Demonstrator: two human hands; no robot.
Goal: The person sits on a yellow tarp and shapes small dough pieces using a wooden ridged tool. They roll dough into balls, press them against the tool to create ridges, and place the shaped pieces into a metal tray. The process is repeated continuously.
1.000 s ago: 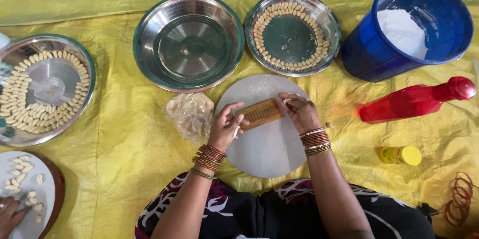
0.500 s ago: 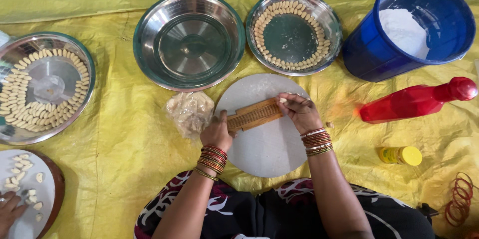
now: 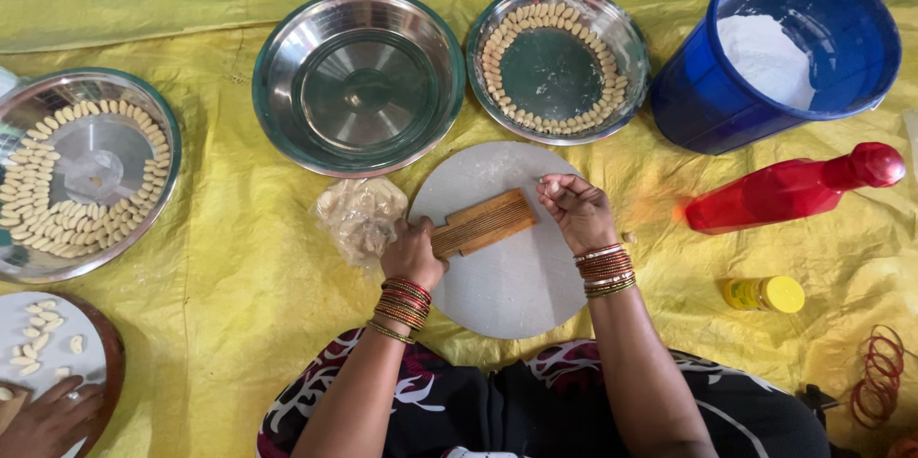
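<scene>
On yellow sheet, centre: round grey board (image 3: 507,276), ridged wooden paddle (image 3: 481,223) lying slantwise across its upper part. Left hand (image 3: 413,252) closed around paddle's near end, pinning it against board. Right hand (image 3: 577,209) at paddle's far end, fingertips pinched together, probably on small dough piece, too small to confirm. Bag of dough (image 3: 360,216) just beside left hand, off board's edge.

Likely trouble: paddle skidding on floured board if left-hand grip eases, smearing the ridged shape; pinched piece dropping onto sheet rather than into steel plate ringed with shaped pieces (image 3: 557,60) beyond board. Red bottle (image 3: 789,190) lying on its side near right elbow's path, open to a knock. Empty steel plate (image 3: 359,80) farther left, blue bucket of flour (image 3: 784,47) well apart. Another person's hand (image 3: 43,415) at lower left corner.
</scene>
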